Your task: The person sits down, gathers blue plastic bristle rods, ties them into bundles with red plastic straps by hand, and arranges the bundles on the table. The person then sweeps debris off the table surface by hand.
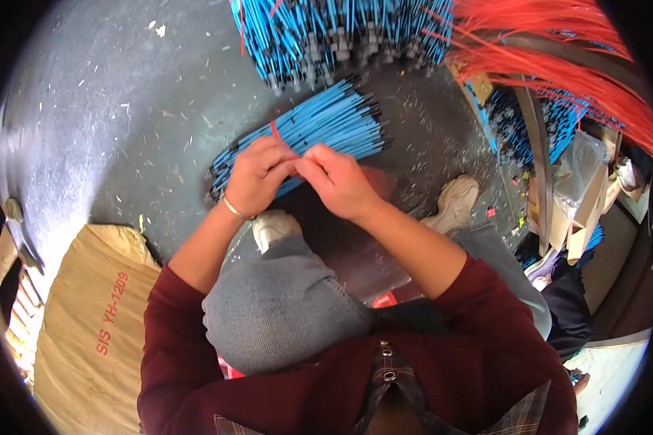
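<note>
A bundle of thin blue rods or tubes with black ends [334, 123] lies slantwise on the floor in front of me. Around its middle passes a narrow red strip [274, 130], which runs down to my fingers. My left hand [260, 172], with a bracelet at the wrist, is closed in a pinch over the near side of the bundle. Fingertip to fingertip with it, my right hand [339, 183] is pinched shut too. Both appear to grip the red strip; its ends are hidden by the fingers.
A large stack of similar blue pieces [341, 36] stands beyond the bundle. Long red strips [551, 54] hang over a curved support at upper right, above cardboard boxes [588, 206]. A tan sack [87, 312] lies at left. My shoes [457, 196] flank the work; scraps litter the floor.
</note>
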A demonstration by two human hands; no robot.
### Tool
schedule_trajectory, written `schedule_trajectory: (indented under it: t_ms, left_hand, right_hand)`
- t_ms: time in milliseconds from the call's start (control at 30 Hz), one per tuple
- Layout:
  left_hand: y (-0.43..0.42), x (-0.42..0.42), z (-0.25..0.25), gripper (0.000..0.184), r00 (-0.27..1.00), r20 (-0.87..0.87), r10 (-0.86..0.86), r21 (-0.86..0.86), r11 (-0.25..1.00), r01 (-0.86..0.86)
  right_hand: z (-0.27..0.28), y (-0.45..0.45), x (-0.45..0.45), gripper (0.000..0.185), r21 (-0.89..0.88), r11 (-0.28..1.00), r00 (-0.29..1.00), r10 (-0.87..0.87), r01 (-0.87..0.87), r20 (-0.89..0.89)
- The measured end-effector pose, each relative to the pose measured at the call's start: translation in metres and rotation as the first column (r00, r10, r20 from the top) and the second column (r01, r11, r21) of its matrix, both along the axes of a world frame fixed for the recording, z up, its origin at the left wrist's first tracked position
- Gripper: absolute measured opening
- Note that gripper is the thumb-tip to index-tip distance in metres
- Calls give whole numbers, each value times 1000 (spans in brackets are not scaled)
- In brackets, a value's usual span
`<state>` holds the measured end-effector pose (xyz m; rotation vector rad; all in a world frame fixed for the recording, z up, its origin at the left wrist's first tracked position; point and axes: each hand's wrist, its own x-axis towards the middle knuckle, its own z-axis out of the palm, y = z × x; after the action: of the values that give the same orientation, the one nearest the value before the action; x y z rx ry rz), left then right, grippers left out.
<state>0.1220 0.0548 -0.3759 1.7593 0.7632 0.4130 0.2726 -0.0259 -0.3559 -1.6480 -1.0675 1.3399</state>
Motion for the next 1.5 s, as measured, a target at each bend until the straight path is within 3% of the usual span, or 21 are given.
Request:
schedule_trajectory:
  t_ms: [100, 233, 267, 367, 400, 533, 633, 700, 767, 800, 900, 933, 967, 1033, 1067, 1200, 1300, 1400, 1500]
  left_hand:
    - [5, -8, 2, 6, 995, 96, 29, -168, 986, -12]
    - [-2, -8, 0, 9, 959, 279, -49, -267, 955, 127]
    - [-1, -9, 0, 10, 950, 304, -72, -308, 936, 170]
    - [-5, -9, 4, 10, 996, 70, -56, -584, 807, 86]
    - [-8, -3, 4, 10, 995, 87, -46, -336, 939, 73]
    - [-5, 8, 1, 10, 985, 25, -173, -12, 985, 174]
    - [-10, 12, -2, 12, 993, -25, -118, -104, 988, 115]
    - [-2, 17, 7, 11, 990, -78, -121, -163, 981, 107]
    - [6, 18, 11, 10, 986, -106, -130, -197, 975, 107]
    - [10, 17, 12, 8, 987, -22, -158, -192, 970, 151]
    - [6, 9, 11, 8, 974, -32, -223, 47, 973, 224]
    - [0, 6, -1, 12, 972, -9, -237, 59, 970, 237]
    - [0, 4, 1, 12, 979, -11, -205, -49, 978, 205]
    - [0, 2, -5, 13, 989, 80, -127, -114, 984, 136]
    - [4, 2, -3, 11, 985, 70, -156, -87, 983, 162]
    - [7, 1, 5, 9, 983, 35, -182, -84, 979, 184]
    - [9, 1, 5, 14, 989, 42, -145, -146, 978, 149]
    - [13, -2, 10, 15, 991, -9, -131, -308, 943, 122]
    - [13, -6, 7, 12, 993, 45, -105, -217, 970, 112]
  right_hand:
    - [9, -3, 5, 16, 38, 999, 1000, 5, -5, 4]
    - [11, -5, 10, 14, -20, 1000, 1000, -9, 9, 27]
    - [11, -6, 8, 14, 33, 999, 999, -29, 29, -23]
    - [8, -11, 7, 11, 197, 973, 974, 82, -124, 210]
    - [6, -12, 5, 7, 354, 902, 934, 125, -247, 334]
    - [-11, -35, 7, 7, 254, 832, 810, 332, -493, 484]
    - [12, -31, 7, 11, 146, 967, 972, 187, -207, 141]
    - [26, -13, 10, 15, 7, 998, 994, 60, -59, -92]
    - [36, 6, 6, 16, -185, 980, 934, -137, 79, -329]
    - [31, 10, 3, 14, -132, 982, 915, -172, 132, -366]
    - [22, 23, -4, 15, -43, 969, 884, -238, 242, -402]
    - [27, 26, -9, 14, 18, 979, 950, -194, 204, -246]
    - [39, 32, -11, 10, 174, 979, 993, -99, 107, -59]
    - [34, 27, -12, 8, 162, 984, 997, 76, -81, 35]
    - [31, 30, -11, 12, 360, 930, 994, 47, -78, 96]
    - [28, 23, 1, 13, 389, 909, 825, -104, -148, 556]
    - [18, -3, 13, 10, 62, 937, 741, 231, -345, 630]
    - [19, -1, 17, 11, 110, 955, 839, 182, -275, 513]
    - [26, -5, 17, 16, 24, 964, 909, 241, -264, 339]
